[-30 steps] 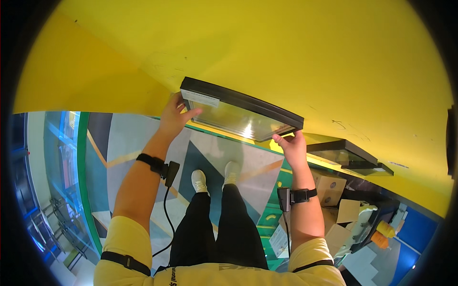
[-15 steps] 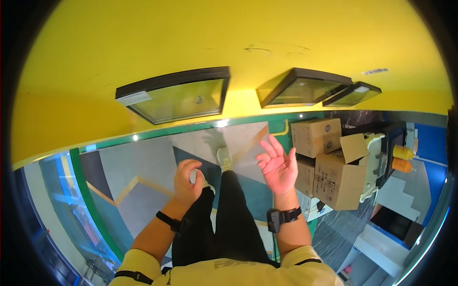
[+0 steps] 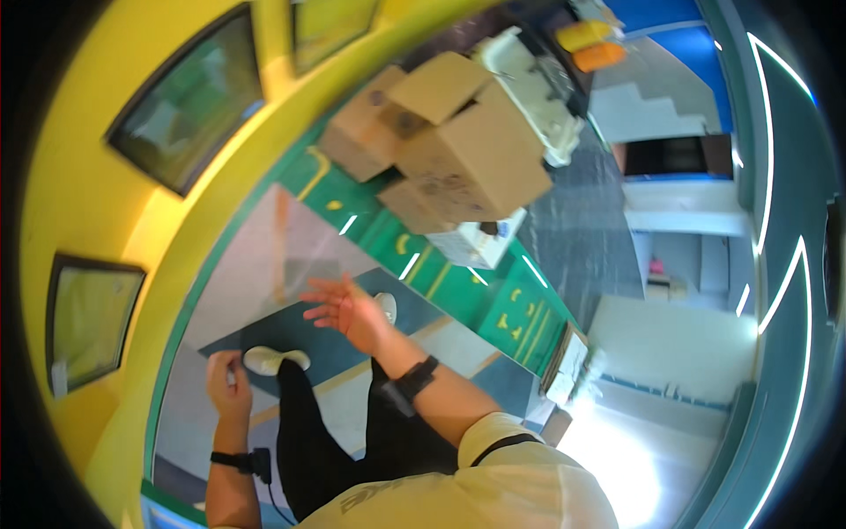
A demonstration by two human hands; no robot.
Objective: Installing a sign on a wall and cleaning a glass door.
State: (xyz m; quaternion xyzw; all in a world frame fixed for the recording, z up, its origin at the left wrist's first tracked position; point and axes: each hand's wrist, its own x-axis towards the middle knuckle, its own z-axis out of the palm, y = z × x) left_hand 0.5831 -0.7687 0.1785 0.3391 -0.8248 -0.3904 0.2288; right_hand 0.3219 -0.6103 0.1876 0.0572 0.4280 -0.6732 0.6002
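My left hand (image 3: pixel 230 384) hangs at the lower left, above the floor and beside the yellow wall. Its fingers are loosely curled, with a gap between them and the thumb; I see nothing held there. Further right, my right hand (image 3: pixel 347 314) is open, palm showing and fingers spread, with nothing in it. Dark straps with small devices circle both wrists. Below my right hand stand my feet in pale shoes (image 3: pixel 271 361). Neither hand touches any object.
Cardboard boxes (image 3: pixel 480 159), one with raised flaps, are stacked ahead to the right. A white box (image 3: pixel 476 243) sits by them on the green floor strip (image 3: pixel 458 291). Framed dark panels (image 3: pixel 189 101) line the yellow wall (image 3: pixel 53 176). Orange and yellow bottles (image 3: pixel 599 56) lie beyond.
My view has turned to the right, bringing the boxes toward the middle and the wall to the left. My feet have shifted. My right hand stays open, my left loosely curled.
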